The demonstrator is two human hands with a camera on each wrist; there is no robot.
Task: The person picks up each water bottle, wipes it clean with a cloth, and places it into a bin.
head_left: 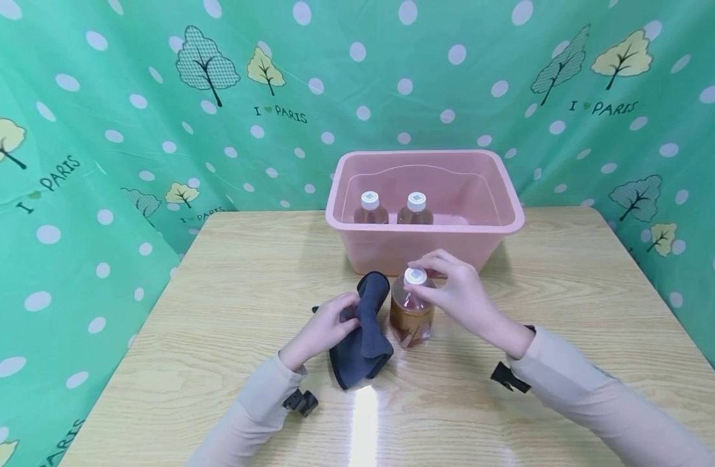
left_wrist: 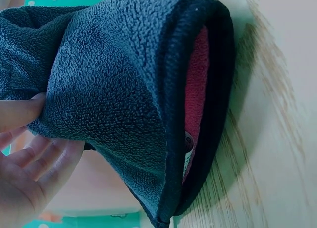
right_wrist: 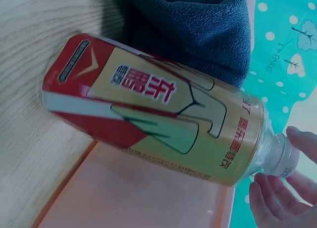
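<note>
A drink bottle [head_left: 412,318] with a gold and red label and a white cap stands upright on the table, in front of the pink bin. My right hand [head_left: 459,292] pinches its cap [right_wrist: 282,156] between thumb and fingers. Just left of the bottle, my left hand [head_left: 328,324] grips a dark blue-grey cloth [head_left: 360,350], bunched and hanging down to the tabletop. In the left wrist view the cloth [left_wrist: 114,69] shows a dark trimmed edge and a red inner side, with the thumb on one face and fingers beneath.
Behind the bottle is a pink plastic bin [head_left: 424,237]. Inside it stand two more bottles with white caps, one on the left [head_left: 370,207] and one near the middle [head_left: 416,209]. The wooden table [head_left: 229,292] ends at a green dotted curtain [head_left: 334,71] at the back and sides.
</note>
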